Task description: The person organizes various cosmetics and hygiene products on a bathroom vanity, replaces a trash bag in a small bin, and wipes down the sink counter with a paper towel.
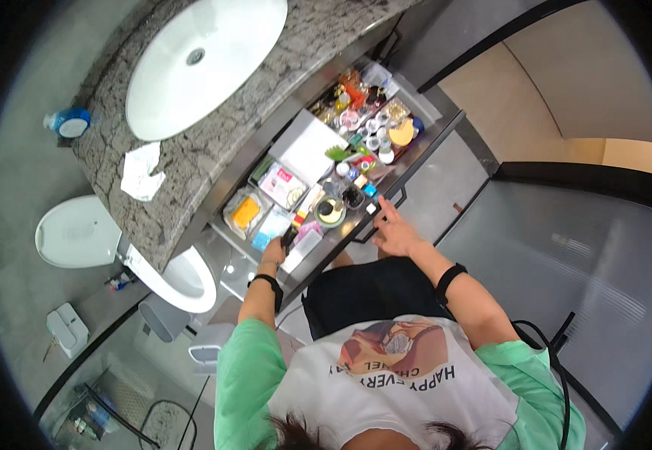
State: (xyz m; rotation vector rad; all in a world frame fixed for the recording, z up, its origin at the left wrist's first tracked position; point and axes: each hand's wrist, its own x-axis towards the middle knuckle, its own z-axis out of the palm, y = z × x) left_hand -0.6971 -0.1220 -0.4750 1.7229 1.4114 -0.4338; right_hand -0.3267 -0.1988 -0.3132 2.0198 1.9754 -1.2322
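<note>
An open drawer (353, 233) lies before me, filled with small containers and packets. My left hand (273, 251) reaches in at its left end, the fingers at a small dark item (289, 237); whether they grip it is unclear. Close by are a blue and white packet (272, 227), a white box (302, 251) and a pink packet (309, 232). My right hand (394, 229) is over the drawer's front edge with fingers apart, near a small white cube (371, 208) and a small blue box (369, 190). Between the hands sits a round, green-rimmed container (330, 211).
Above the drawer runs a stone countertop (236, 129) with an oval sink (207, 73), crumpled white tissue (142, 171) and a blue bottle (73, 122) by its edge. A toilet (191, 281) stands at left. Black handles (399, 197) project from the drawer front.
</note>
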